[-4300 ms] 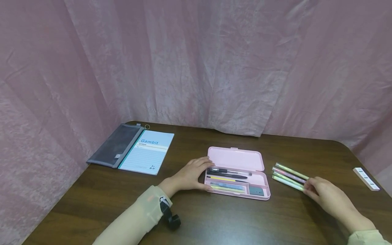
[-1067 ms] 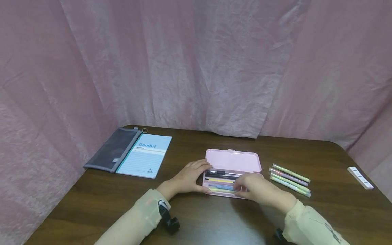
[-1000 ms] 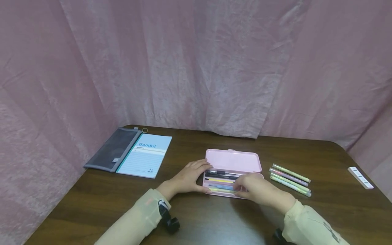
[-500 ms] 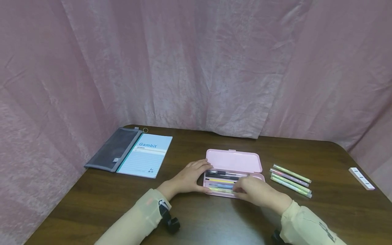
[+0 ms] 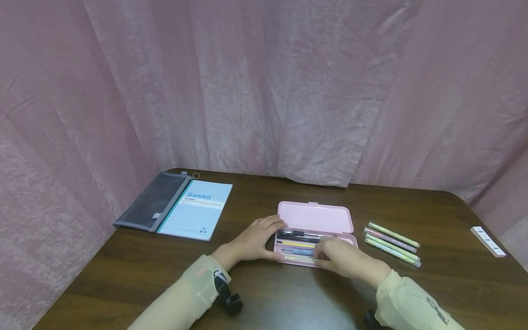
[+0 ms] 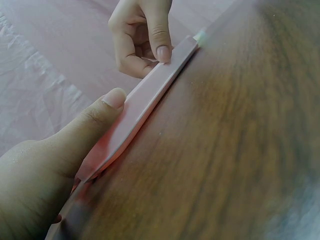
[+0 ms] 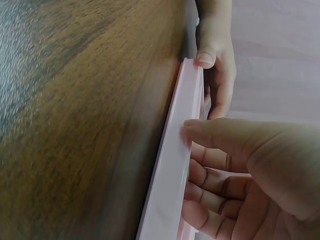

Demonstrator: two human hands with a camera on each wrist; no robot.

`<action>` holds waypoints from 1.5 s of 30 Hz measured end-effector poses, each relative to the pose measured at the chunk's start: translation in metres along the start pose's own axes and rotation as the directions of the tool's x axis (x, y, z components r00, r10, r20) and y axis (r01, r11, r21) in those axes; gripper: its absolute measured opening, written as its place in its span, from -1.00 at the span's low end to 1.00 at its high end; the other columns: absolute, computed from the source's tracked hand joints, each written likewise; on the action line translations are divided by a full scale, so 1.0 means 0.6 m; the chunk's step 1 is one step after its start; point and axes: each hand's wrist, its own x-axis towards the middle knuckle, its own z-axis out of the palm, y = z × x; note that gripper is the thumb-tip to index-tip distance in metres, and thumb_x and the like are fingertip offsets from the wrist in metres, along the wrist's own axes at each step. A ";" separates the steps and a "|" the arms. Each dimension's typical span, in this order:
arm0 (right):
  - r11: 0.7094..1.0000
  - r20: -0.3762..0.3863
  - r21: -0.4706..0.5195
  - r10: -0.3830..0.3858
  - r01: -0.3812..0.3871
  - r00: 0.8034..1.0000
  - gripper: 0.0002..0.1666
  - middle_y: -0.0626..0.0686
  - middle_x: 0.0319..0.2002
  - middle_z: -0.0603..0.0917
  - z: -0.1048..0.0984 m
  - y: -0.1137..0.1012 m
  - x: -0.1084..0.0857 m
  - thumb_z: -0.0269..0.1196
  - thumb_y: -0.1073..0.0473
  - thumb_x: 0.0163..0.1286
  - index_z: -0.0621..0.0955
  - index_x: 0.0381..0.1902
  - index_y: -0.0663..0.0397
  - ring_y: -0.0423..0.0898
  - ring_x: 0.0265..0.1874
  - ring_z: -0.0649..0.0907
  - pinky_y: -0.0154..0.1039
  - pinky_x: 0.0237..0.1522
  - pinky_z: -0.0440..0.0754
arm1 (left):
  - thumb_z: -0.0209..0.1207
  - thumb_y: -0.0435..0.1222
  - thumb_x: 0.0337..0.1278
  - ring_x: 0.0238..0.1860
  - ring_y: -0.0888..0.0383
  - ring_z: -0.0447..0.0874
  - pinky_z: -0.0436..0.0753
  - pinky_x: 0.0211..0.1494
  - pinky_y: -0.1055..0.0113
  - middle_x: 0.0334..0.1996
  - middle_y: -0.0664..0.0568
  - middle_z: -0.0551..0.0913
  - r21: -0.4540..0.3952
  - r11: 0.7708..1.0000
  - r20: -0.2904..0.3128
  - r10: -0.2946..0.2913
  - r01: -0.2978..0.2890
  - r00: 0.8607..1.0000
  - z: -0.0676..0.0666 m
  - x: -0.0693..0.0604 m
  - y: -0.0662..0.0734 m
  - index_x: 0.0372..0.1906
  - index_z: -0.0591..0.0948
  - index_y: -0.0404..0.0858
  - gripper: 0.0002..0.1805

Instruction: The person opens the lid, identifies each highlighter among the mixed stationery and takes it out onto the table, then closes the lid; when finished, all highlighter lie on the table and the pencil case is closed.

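An opened pink pencil case [image 5: 315, 217] lies on the table, lid folded back. My left hand [image 5: 253, 238] grips its left end, thumb at the front corner and fingers toward the back. My right hand [image 5: 348, 262] reaches into the case's front compartment with bent fingers. In the right wrist view its thumb [image 7: 202, 131] lies over the front wall [image 7: 172, 160]; whether the fingertips pinch a pen is hidden. A light blue pen [image 5: 298, 251] and a pale yellow pen [image 5: 298, 258] lie in that compartment. Black pens [image 5: 298, 237] and a yellow pencil [image 5: 296, 244] lie behind.
Several pastel pens [image 5: 392, 244] lie side by side right of the case. A white eraser-like bar [image 5: 488, 241] is near the right table edge. On the left are a blue notebook [image 5: 196, 210] and a grey zip pouch [image 5: 152, 202]. Pink curtains [image 5: 255, 91] hang behind the table.
Over four seconds ago my right hand was at the loose pens; it has since moved left into the case. Lately its fingers shift slightly, and the yellow pen's look changes. The left hand stays put.
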 end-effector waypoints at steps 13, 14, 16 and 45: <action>0.999 -0.020 0.042 0.027 -0.026 0.999 -0.78 -0.23 -0.64 0.45 -0.009 -0.003 -0.003 0.38 0.21 0.15 0.52 -0.54 -0.05 -0.41 -0.61 0.31 -0.48 -0.56 0.34 | 0.26 0.34 -0.16 0.51 0.08 0.10 0.15 0.53 0.04 0.45 0.06 0.26 -0.001 1.000 0.002 -0.002 0.002 1.000 0.000 0.003 0.004 0.39 0.31 -0.01 -0.03; 0.999 -0.023 0.042 0.023 -0.022 0.999 -0.78 -0.23 -0.63 0.44 -0.010 -0.003 -0.003 0.39 0.22 0.14 0.53 -0.54 -0.05 -0.41 -0.61 0.31 -0.48 -0.56 0.34 | 0.26 0.34 -0.16 0.51 0.09 0.10 0.15 0.53 0.04 0.45 0.06 0.26 -0.004 1.000 0.001 -0.003 0.003 1.000 0.001 0.003 0.003 0.39 0.31 0.00 -0.03; 0.999 -0.028 0.043 0.019 -0.018 0.999 -0.79 -0.23 -0.63 0.44 -0.012 -0.003 -0.003 0.39 0.22 0.14 0.53 -0.53 -0.05 -0.41 -0.60 0.32 -0.48 -0.55 0.34 | 0.27 0.33 -0.16 0.51 0.09 0.10 0.16 0.53 0.04 0.44 0.06 0.27 -0.007 1.000 -0.005 -0.001 0.001 1.000 0.001 0.003 0.003 0.39 0.31 0.01 -0.04; 0.991 -0.042 0.052 0.128 -0.125 0.991 -0.87 -0.26 -0.50 0.53 -0.071 0.003 -0.034 0.38 0.20 0.16 0.60 -0.45 -0.09 -0.42 -0.50 0.44 -0.44 -0.47 0.46 | 0.27 0.32 -0.14 0.52 0.09 0.07 0.14 0.54 0.04 0.44 0.05 0.26 0.014 1.000 -0.009 0.013 -0.013 1.000 0.003 0.002 -0.003 0.40 0.30 0.00 -0.04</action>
